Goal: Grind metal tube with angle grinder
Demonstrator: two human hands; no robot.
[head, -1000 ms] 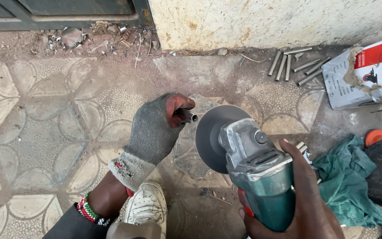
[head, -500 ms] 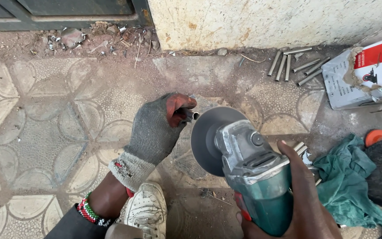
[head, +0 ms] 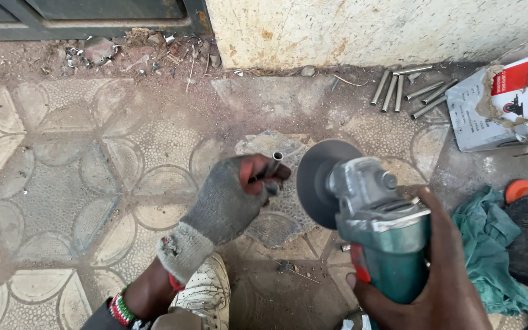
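At the centre of the frame the gloved left hand (head: 230,205) is closed around a short metal tube (head: 274,164), its open end pointing up, just beside the dark disc (head: 320,181) of a green angle grinder (head: 377,226). The bare right hand (head: 429,284) wraps fully around the grinder's body at lower right. Disc and tube look just apart, so grinding on this piece seems not yet begun. More cut tubes (head: 407,88) lie at upper right by the wall. Whether the disc spins is hard to tell; the right fingers are mostly hidden.
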